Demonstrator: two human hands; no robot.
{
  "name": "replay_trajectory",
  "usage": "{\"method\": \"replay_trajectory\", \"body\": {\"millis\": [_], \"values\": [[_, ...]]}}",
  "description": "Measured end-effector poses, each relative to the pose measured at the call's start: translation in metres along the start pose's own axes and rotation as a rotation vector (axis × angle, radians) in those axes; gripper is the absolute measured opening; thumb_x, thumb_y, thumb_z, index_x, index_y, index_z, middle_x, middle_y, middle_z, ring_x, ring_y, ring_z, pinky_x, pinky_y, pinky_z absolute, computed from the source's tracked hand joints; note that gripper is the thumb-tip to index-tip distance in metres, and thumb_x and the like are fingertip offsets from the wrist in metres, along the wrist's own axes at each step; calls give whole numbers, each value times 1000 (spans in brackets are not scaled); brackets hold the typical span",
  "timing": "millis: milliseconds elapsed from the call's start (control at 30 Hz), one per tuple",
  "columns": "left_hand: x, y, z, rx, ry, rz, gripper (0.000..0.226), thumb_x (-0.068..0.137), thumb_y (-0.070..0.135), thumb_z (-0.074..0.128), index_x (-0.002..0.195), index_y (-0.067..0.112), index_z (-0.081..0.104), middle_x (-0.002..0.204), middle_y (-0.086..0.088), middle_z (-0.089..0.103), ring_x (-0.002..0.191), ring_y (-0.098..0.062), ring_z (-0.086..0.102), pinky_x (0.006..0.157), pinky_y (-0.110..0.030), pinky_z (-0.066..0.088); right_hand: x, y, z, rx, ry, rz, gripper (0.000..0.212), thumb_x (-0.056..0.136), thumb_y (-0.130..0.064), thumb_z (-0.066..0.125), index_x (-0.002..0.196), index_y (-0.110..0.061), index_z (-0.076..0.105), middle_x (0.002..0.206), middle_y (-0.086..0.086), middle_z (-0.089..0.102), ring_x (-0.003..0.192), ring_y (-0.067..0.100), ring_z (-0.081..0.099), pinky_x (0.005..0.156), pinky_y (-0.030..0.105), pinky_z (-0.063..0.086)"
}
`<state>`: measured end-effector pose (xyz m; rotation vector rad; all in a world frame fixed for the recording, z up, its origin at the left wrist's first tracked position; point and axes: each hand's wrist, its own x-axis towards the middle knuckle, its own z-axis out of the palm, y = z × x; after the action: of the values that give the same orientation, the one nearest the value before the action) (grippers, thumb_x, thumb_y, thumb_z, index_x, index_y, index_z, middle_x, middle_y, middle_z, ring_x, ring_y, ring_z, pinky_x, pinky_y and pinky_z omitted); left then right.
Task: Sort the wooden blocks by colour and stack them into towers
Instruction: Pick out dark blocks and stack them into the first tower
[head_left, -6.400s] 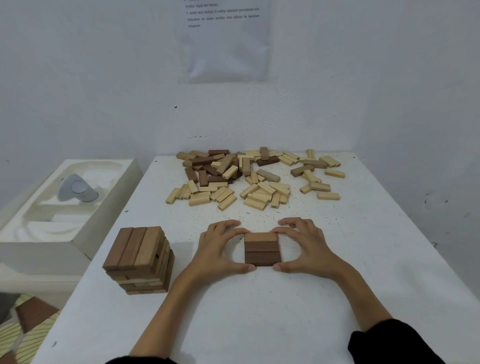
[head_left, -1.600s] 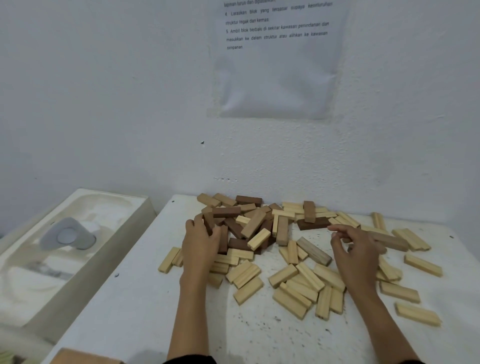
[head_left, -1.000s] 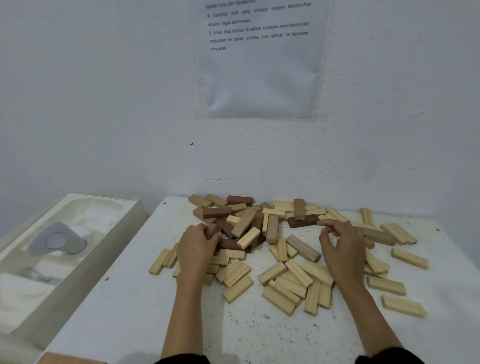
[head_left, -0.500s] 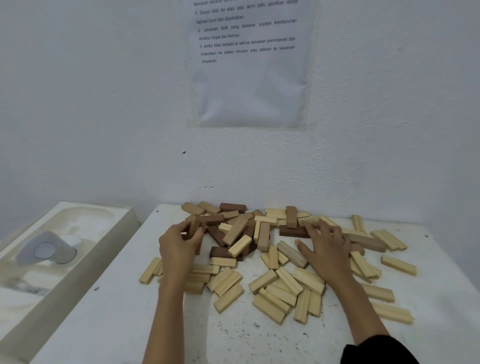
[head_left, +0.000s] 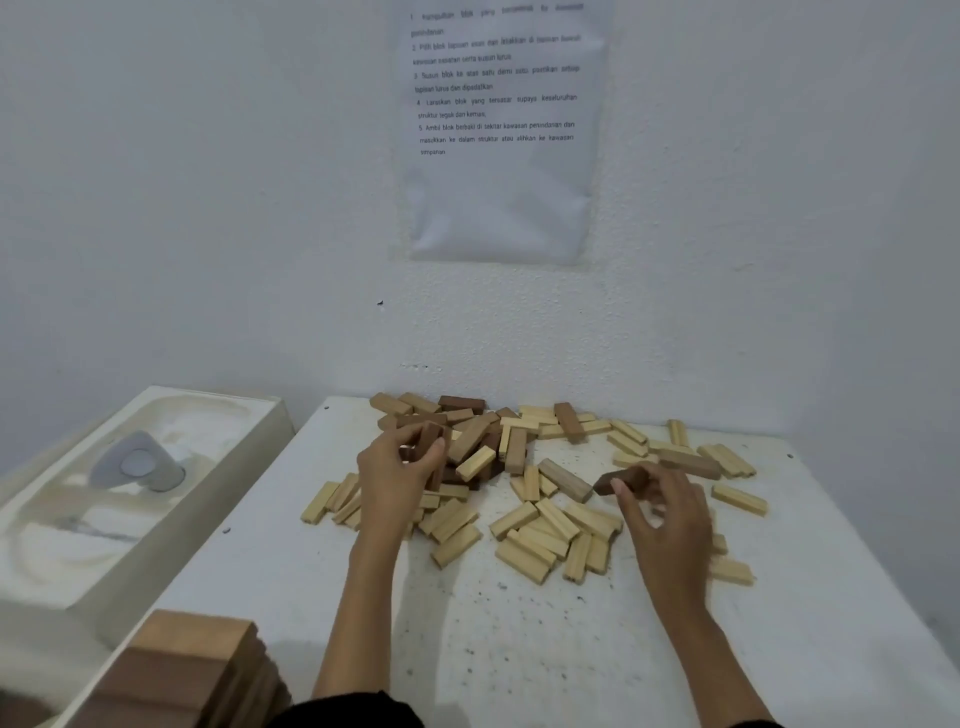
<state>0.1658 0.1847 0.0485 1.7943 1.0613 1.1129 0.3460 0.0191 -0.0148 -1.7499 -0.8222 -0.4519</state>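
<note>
Off pile (head_left: 545, 540) now (right hand (head_left: 670, 525)): block (head_left: 621, 480)

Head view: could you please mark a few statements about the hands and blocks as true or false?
1. The right hand holds a dark block. True.
2. The left hand lies flat and empty. False: it grips a brown block at the pile.
3. A brown tower stands at the near left. True.
4. The pale blocks are stacked. False: they lie scattered flat.
5. A printed sheet hangs on the wall. True.
</note>
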Motion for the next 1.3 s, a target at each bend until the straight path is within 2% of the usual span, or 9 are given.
{"method": "replay_trajectory", "body": {"millis": [133,400,500,600,733,900,1000,1100,1300], "values": [[-29,24,1,-9,-130,87,11,83,12,70,90,20,68,77,13,63,70,1,57,60,-3,41,-35,-20,-24,76,-57,57,29,76,-8,75,102,-11,64,86,-2,63,72,7,54,67,3,41],[-111,23,-12,238,-508,154,17,81,20,72,98,18,72,88,8,64,77,-4,57,69,-15,46,-93,-63,-73,59,-200,85,35,70,-10,79,92,-28,59,78,-16,62,73,8,59,55,19,48],[-141,13,-15,456,-531,187,8,81,23,67,83,16,67,84,-5,65,73,-13,56,66,-24,45,-114,-76,-93,-44,-300,91,37,70,-17,80,89,-35,54,77,-15,60,70,6,58,56,17,46],[-159,6,-17,519,-518,178,21,81,25,64,72,7,60,80,-15,64,68,-21,57,60,-28,42,-144,-85,-109,-56,-448,145,41,72,-20,76,90,-43,47,81,-18,57,76,6,56,61,13,42],[-163,4,-22,528,-478,183,25,87,36,62,91,11,66,89,-6,65,79,-17,58,63,-25,42,-173,-95,-115,-134,-417,-24,25,68,-40,64,90,-34,54,75,-29,46,69,10,54,58,24,44],[-165,-2,-35,751,-347,224,33,92,51,47,106,24,62,102,6,60,96,-14,51,62,-24,32,-180,-99,-113,-229,-394,-6,22,64,-48,56,78,-31,52,69,-21,48,66,5,47,63,12,29],[-167,-11,-43,637,-395,201,41,91,52,50,121,25,56,112,4,52,100,-15,50,68,-24,36,-181,-106,-106,-294,-345,78,30,62,-39,67,86,-28,56,64,-23,37,63,9,49,59,23,32],[-161,-15,-53,331,-610,117,56,84,46,64,134,27,47,118,6,46,95,-11,53,75,-20,41,-176,-110,-100,-357,-356,127,44,66,-37,78,103,-24,60,71,-19,40,72,17,57,68,32,34],[-147,-17,-74,98,-955,47,87,67,15,85,138,31,38,124,7,43,97,-5,56,76,-15,51,-148,-103,-102,-237,-751,217,82,66,-57,73,136,-38,36,96,-17,48,97,7,41,80,26,22]]}}
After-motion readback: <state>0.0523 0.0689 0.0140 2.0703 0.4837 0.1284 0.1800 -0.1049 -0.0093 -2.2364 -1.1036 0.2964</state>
